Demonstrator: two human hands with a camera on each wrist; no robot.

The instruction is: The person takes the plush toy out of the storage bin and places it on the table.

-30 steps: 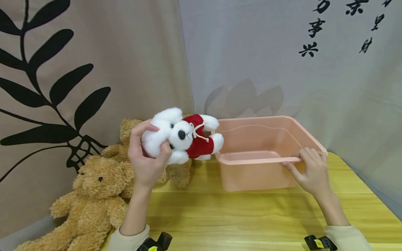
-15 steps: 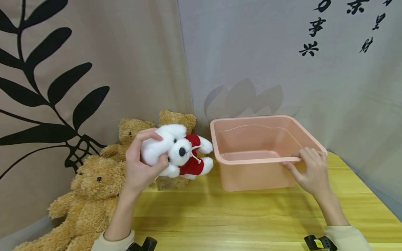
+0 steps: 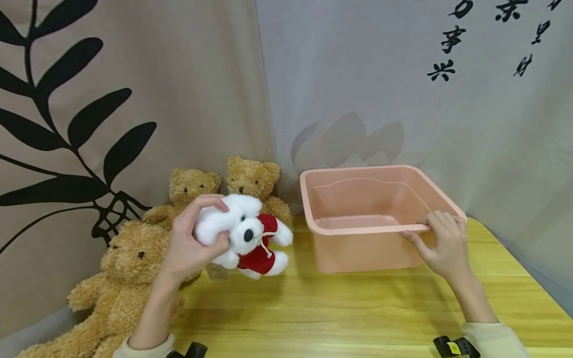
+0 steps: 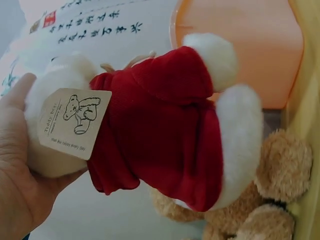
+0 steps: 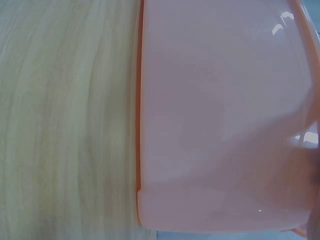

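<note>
A small white teddy bear [image 3: 247, 233] in a red hooded top lies sideways in the air, held by my left hand [image 3: 192, 243]. Its head is gripped between thumb and fingers, and its feet point right. From behind, the left wrist view shows the bear's red back [image 4: 155, 120] and a paper tag [image 4: 75, 122] printed "Teddy bear". My right hand [image 3: 443, 243] grips the near right corner of a pink plastic bin [image 3: 367, 251], thumb outside and fingers over the rim. The right wrist view is mostly filled by the bin's smooth wall [image 5: 220, 110].
Brown teddy bears stand at the left: a large one [image 3: 139, 268] in front, another [image 3: 194, 186] behind it, and one [image 3: 252, 176] by the back curtain. The wooden table [image 3: 340, 308] runs under the bin, with its edge at the right.
My left hand has moved down and to the left with the white bear, away from the bin, uncovering the brown bear at the back. My right hand and the bin have stayed put.
</note>
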